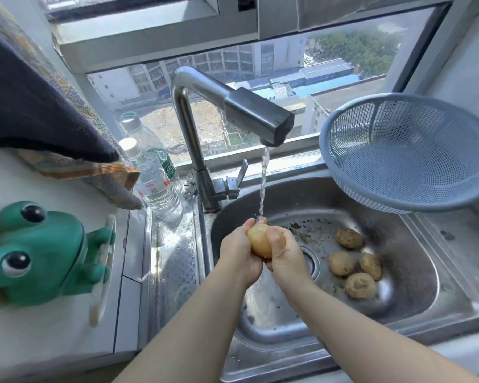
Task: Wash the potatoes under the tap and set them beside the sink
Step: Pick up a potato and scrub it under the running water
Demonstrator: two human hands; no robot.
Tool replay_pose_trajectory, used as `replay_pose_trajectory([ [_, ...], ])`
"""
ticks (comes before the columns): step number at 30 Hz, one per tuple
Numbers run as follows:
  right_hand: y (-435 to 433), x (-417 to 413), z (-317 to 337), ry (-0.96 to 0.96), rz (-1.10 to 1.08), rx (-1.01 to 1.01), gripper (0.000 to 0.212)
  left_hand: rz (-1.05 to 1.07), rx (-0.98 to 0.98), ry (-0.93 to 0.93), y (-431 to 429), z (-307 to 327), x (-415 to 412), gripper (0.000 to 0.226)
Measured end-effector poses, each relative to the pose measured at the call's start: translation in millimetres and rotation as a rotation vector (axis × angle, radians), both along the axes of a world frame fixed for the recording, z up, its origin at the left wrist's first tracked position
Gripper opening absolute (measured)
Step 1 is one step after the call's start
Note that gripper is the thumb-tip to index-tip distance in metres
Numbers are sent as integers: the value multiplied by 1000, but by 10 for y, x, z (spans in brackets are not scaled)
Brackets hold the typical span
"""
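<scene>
A pale, wet potato (259, 240) sits between both hands over the steel sink (415, 297), right under the water stream (263, 183) running from the tap (257, 114). My left hand (237, 252) cups the potato from the left; my right hand (284, 254) wraps it from the right with the thumb across its front. Several dirty brown potatoes (356, 262) lie in the sink basin to the right of the drain, with bits of soil around them.
A blue plastic colander (407, 153) rests tilted on the sink's back right rim. Two water bottles (156, 175) stand left of the tap base. A green frog figure (36, 252) and a hanging cloth (39, 106) occupy the left counter.
</scene>
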State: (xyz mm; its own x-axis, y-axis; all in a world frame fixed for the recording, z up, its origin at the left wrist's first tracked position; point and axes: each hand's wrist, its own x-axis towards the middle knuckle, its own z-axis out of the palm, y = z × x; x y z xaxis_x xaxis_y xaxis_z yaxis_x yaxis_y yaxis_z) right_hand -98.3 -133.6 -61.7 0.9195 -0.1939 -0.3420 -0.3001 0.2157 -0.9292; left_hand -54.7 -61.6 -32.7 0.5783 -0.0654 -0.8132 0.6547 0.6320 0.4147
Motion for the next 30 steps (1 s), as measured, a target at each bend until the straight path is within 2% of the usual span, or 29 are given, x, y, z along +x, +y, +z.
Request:
replay_pose_trajectory([
  [2, 32, 34, 57, 103, -44, 131, 30, -28, 88, -112, -9, 1, -85, 17],
  [5, 51, 76, 70, 278, -36, 227, 35, -195, 284, -268, 11, -70, -204, 26],
  [8, 44, 63, 72, 263, 73, 81, 38, -250, 362, -324, 26, -166, -222, 33],
  [12, 31, 3, 88, 70, 158, -127, 30, -43, 248, -157, -16, -89, -127, 11],
  [14, 2, -32, 41, -34, 206, -246, 23, -23, 199, -47, -5, -78, -47, 12],
  [15, -22, -56, 38, -78, 263, -327, 23, -43, 173, 8, 16, -75, -6, 11],
  [17, -80, -105, 90, -129, 427, -445, 40, -90, 123, 96, 70, -80, 67, 14],
  [19, -139, -112, 129, -149, 508, -509, 47, -95, 110, 127, 113, -97, 108, 17],
  [22, -186, -52, 91, -172, 470, -574, 40, -29, 120, 41, 103, -82, 78, 22],
  [24, -168, 9, 119, -115, 403, -513, 36, 1, 160, -56, 66, -21, 3, 25],
  [26, -136, 75, 175, -16, 311, -351, 32, -49, 234, -161, 30, 39, -70, 24],
  [30, -205, 158, 242, 375, 242, 96, 48, -279, 366, -366, 62, 59, -241, 22],
])
